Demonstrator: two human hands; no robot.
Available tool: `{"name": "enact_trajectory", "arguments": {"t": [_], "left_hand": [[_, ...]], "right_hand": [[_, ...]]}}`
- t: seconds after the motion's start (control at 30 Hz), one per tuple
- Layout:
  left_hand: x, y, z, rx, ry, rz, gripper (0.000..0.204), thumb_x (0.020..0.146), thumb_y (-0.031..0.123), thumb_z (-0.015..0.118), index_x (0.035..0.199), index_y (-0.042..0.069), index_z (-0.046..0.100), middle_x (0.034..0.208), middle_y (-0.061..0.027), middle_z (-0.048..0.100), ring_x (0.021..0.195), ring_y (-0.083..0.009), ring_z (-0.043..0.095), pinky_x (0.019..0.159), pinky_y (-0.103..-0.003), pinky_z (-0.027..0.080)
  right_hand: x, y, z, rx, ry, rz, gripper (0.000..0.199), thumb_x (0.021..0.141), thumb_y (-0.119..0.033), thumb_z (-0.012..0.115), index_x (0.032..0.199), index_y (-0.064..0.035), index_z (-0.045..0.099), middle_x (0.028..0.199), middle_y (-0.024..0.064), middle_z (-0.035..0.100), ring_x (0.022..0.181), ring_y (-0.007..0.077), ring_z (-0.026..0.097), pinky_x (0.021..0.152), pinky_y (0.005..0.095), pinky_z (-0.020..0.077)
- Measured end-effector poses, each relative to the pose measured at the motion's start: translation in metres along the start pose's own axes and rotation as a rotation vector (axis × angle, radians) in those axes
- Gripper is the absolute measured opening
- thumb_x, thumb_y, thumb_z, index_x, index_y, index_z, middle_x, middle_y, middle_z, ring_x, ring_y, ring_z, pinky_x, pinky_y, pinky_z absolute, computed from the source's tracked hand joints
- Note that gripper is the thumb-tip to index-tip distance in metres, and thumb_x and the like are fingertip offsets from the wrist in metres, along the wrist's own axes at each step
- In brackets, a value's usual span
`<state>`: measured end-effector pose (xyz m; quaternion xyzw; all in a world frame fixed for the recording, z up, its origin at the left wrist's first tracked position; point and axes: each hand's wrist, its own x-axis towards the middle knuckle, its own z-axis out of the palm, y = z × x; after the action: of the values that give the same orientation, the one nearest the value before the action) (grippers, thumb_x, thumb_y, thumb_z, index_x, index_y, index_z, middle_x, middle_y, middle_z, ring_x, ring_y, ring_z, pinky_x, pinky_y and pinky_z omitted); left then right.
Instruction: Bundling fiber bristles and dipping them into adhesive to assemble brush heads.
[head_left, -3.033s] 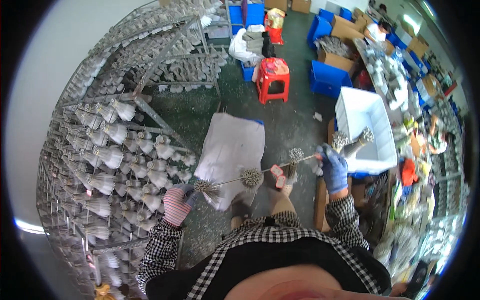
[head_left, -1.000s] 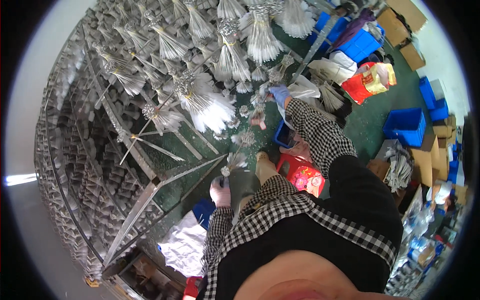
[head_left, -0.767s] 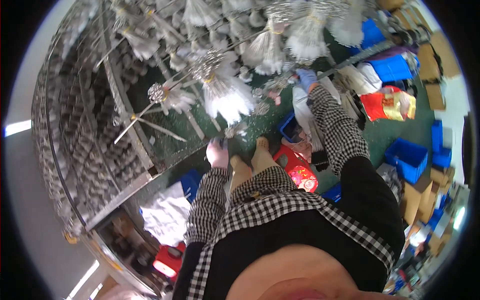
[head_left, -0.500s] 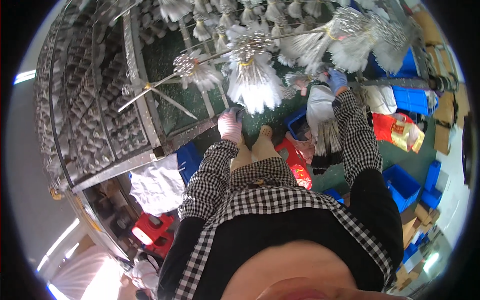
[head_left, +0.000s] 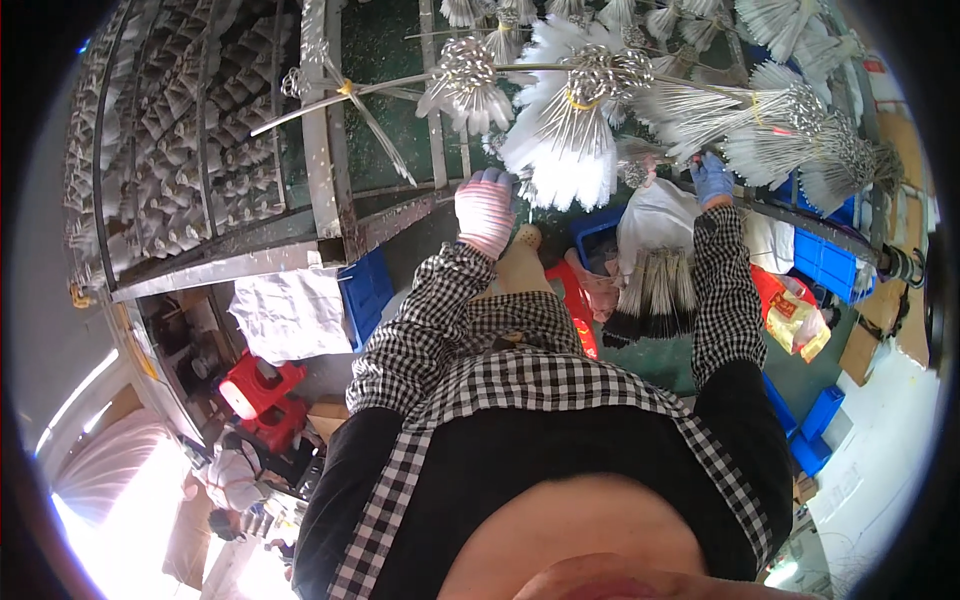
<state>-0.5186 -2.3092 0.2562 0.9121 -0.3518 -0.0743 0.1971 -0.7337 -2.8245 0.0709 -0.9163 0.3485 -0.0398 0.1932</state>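
Note:
My left hand (head_left: 487,214), in a pink-and-white striped glove with grey fingertips, is closed over the front metal rail (head_left: 402,217) of a rack. My right hand (head_left: 713,182), in a blue-grey glove, is curled at the same rail farther right; its fingertips are partly hidden. Between and above my hands, bundles of thin wire-stemmed brushes hang from a rod. The largest bundle (head_left: 590,130) has white bristle ends, looped wire tops and a yellow band. A smaller bundle (head_left: 465,88) hangs to its left, and a wide bundle (head_left: 790,125) lies above my right hand.
Shelving (head_left: 190,130) packed with grey-white pieces fills the left. Below the rack are a white cloth (head_left: 290,315), red stools (head_left: 262,395), a blue crate (head_left: 368,298) and dark-tipped brushes (head_left: 655,295). A red-and-yellow bag (head_left: 793,315) and blue bins (head_left: 822,415) stand right.
The view has shifted. The rack, the hanging bundles and both my hands appear farther up and to the right, while the cloth and stools at left appear farther left. Both hands stay at the rail.

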Motion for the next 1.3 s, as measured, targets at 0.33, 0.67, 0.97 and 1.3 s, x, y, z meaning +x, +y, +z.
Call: {"name": "enact_trajectory", "arguments": {"t": [0.33, 0.67, 0.97, 1.3], "left_hand": [[0.046, -0.052, 0.018, 0.266, -0.213, -0.108, 0.048, 0.071, 0.038, 0.070, 0.114, 0.016, 0.065, 0.116, -0.0038, 0.061, 0.115, -0.0262, 0.055, 0.098, -0.046, 0.040], [0.076, -0.093, 0.061, 0.487, -0.334, -0.410, 0.055, 0.085, 0.043, 0.060, 0.136, 0.024, 0.056, 0.137, -0.0067, 0.057, 0.130, -0.0270, 0.051, 0.113, -0.054, 0.027], [0.072, -0.093, 0.084, 0.212, -0.050, -0.406, 0.039, 0.096, 0.034, 0.053, 0.117, 0.004, 0.063, 0.116, -0.0056, 0.067, 0.107, -0.0274, 0.061, 0.093, -0.039, 0.046], [0.068, -0.098, 0.095, 0.210, -0.243, -0.349, 0.035, 0.093, 0.023, 0.057, 0.122, 0.003, 0.062, 0.114, -0.0129, 0.068, 0.103, -0.0320, 0.064, 0.089, -0.040, 0.050]], "right_hand": [[-0.008, -0.083, -0.038, -0.341, -0.259, -0.167, 0.030, 0.102, -0.024, 0.049, 0.116, 0.0007, 0.061, 0.107, 0.0101, 0.068, 0.108, 0.0186, 0.063, 0.089, 0.0335, 0.0531], [-0.012, -0.091, 0.006, -0.194, -0.025, -0.129, 0.034, 0.094, -0.047, 0.054, 0.097, -0.0158, 0.067, 0.093, 0.0132, 0.071, 0.085, 0.0390, 0.067, 0.074, 0.0541, 0.0521], [-0.002, -0.102, 0.021, -0.174, -0.069, 0.107, 0.051, 0.093, -0.057, 0.050, 0.110, -0.0129, 0.069, 0.101, 0.0155, 0.072, 0.091, 0.0386, 0.068, 0.082, 0.0499, 0.0526], [-0.072, -0.193, -0.024, 1.406, 0.113, 0.782, 0.026, 0.090, -0.020, 0.065, 0.113, -0.0074, 0.067, 0.091, 0.0077, 0.072, 0.079, 0.0178, 0.069, 0.061, 0.0319, 0.0527]]}}
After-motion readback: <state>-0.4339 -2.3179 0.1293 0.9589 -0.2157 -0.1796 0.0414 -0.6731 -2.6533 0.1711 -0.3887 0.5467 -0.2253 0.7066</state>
